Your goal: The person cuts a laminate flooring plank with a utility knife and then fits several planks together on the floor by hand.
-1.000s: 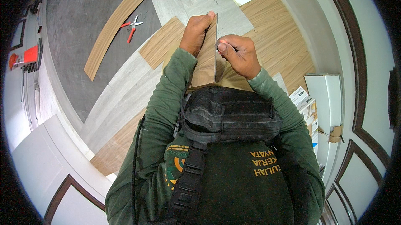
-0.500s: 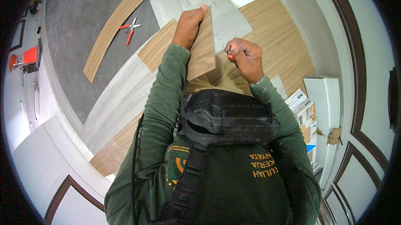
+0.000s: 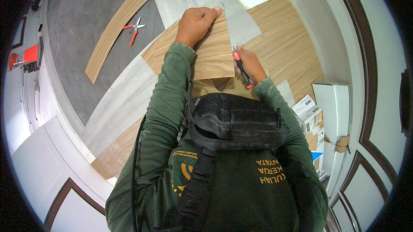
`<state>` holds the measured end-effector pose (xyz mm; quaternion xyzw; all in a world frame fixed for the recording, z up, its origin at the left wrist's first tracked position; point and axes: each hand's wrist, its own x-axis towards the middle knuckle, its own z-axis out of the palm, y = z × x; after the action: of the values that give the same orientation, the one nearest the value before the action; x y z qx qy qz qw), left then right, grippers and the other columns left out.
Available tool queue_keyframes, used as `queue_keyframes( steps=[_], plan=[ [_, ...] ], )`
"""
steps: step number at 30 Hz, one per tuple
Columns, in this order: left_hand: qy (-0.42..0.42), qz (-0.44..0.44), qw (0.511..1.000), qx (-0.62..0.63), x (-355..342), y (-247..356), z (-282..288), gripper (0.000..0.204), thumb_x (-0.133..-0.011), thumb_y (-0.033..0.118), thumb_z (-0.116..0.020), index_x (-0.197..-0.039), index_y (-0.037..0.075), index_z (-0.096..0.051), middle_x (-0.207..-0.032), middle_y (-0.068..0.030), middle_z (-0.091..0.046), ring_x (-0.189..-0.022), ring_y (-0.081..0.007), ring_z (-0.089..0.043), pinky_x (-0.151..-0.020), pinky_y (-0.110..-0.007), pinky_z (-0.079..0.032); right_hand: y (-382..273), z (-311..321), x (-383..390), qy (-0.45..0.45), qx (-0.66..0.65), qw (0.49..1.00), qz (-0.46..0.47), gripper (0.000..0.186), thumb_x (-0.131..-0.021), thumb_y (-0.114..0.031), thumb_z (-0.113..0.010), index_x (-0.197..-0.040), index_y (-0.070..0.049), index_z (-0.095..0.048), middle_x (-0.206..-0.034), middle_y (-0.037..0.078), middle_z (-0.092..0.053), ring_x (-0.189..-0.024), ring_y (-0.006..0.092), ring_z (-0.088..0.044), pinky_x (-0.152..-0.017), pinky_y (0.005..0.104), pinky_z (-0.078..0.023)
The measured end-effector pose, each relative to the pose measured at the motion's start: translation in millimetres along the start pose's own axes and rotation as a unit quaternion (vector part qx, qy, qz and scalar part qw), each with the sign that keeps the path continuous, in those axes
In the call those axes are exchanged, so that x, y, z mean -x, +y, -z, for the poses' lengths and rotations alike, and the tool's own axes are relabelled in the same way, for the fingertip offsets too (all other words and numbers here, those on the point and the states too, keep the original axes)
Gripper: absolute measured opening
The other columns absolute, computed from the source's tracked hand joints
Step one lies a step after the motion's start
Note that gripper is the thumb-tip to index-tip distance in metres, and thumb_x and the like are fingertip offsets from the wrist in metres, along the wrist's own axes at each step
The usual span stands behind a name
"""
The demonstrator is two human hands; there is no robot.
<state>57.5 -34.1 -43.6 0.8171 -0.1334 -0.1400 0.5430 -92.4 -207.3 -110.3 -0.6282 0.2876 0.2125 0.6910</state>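
The left hand (image 3: 197,26) is arching over the wood-look plank (image 3: 213,57), gripping its far end, thumb pointing right; the plank is sitting centre, just beyond the black bag (image 3: 238,120). Now the right hand (image 3: 254,66) is holding a red-and-black tool (image 3: 242,68), tip possibly touching the plank's right edge. Dark floor (image 3: 77,60) is stretching left under snips (image 3: 136,29); boxes (image 3: 306,110) are standing near right, bordering that sleeve (image 3: 286,109).
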Motion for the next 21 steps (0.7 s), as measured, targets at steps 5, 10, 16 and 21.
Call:
queue_keyframes(
  steps=[5, 10, 16, 21],
  plan=[
    [-0.025, -0.025, 0.988, -0.151, -21, 13, -12, 0.057, -0.088, 0.059, -0.056, -0.076, 0.007, -0.076, -0.061, -0.0107, -0.066, -0.060, -0.0281, -0.063, -0.060, -0.042, -0.050, 96, 26, -84, 0.063, 0.106, 0.990, 0.072, 0.044, -0.096, -0.039, -0.052, -0.097, 0.004, -0.061, -0.086, 0.026, -0.065, -0.085, 0.0429, -0.062, -0.080, 0.0488, -0.047],
    [-0.111, -0.007, 0.960, -0.257, -46, 11, -11, 0.056, -0.087, 0.059, -0.055, -0.079, 0.007, -0.075, -0.069, -0.0167, -0.067, -0.068, -0.0344, -0.064, -0.067, -0.043, -0.049, 116, 7, -124, 0.139, 0.269, 0.948, 0.100, 0.036, -0.089, -0.028, -0.060, -0.107, 0.003, -0.058, -0.097, 0.027, -0.066, -0.093, 0.0453, -0.063, -0.080, 0.0499, -0.049],
    [-0.187, -0.018, 0.941, -0.283, -97, -21, -48, 0.053, -0.091, 0.061, -0.053, -0.093, 0.015, -0.078, -0.077, -0.0115, -0.072, -0.073, -0.0316, -0.067, -0.071, -0.042, -0.053, 138, 20, -152, 0.098, 0.332, 0.938, 0.014, 0.045, -0.086, -0.033, -0.070, -0.110, 0.004, -0.059, -0.100, 0.033, -0.064, -0.101, 0.0465, -0.062, -0.085, 0.0473, -0.049],
    [-0.263, -0.053, 0.907, -0.323, -141, -50, -83, 0.050, -0.094, 0.057, -0.051, -0.099, 0.015, -0.077, -0.082, -0.0114, -0.072, -0.078, -0.0315, -0.067, -0.074, -0.043, -0.053, 99, 36, -161, 0.172, 0.156, 0.968, 0.093, 0.039, -0.092, -0.024, -0.064, -0.118, 0.003, -0.058, -0.107, 0.019, -0.068, -0.100, 0.0324, -0.067, -0.083, 0.0419, -0.053]
  ],
)
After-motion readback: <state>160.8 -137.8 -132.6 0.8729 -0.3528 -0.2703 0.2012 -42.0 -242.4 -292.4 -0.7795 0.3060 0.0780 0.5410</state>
